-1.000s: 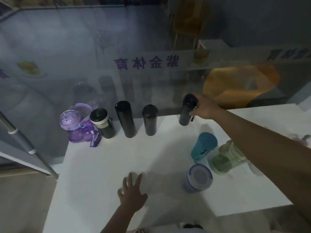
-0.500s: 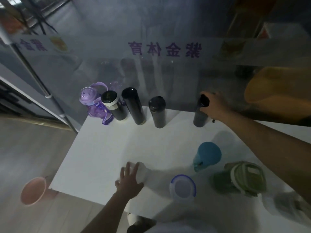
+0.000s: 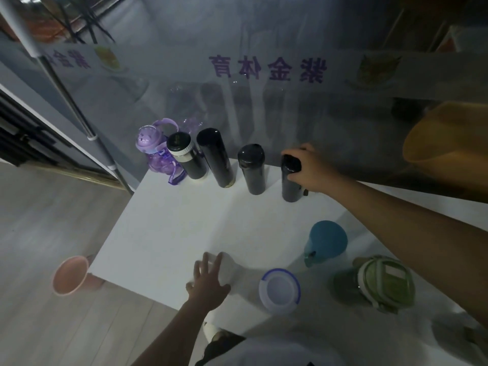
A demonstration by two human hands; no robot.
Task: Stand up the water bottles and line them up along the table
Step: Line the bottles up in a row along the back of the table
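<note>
Along the far edge of the white table (image 3: 171, 233) stand a purple bottle (image 3: 155, 151), a black bottle with a white band (image 3: 187, 157), a tall black bottle (image 3: 215, 157) and a shorter black bottle (image 3: 251, 169). My right hand (image 3: 310, 169) grips the top of another black bottle (image 3: 290, 182), upright at the right end of that row. My left hand (image 3: 208, 281) rests flat, fingers spread, on a white bottle (image 3: 232, 268) lying near the front edge. A blue bottle (image 3: 326, 240), a blue-rimmed clear bottle (image 3: 280, 289) and a green bottle (image 3: 377, 283) sit at the front right.
A glass wall with purple lettering (image 3: 268, 68) runs right behind the row. A metal pole (image 3: 79, 117) slants down at the left. A pink bucket (image 3: 70, 274) stands on the wooden floor by the table's left corner. An orange chair (image 3: 446, 138) shows behind the glass.
The camera has tilted and shifted left, showing the floor and pink bucket. My right hand has brought the black bottle closer to the row, standing upright. My left hand stays on the white bottle.
</note>
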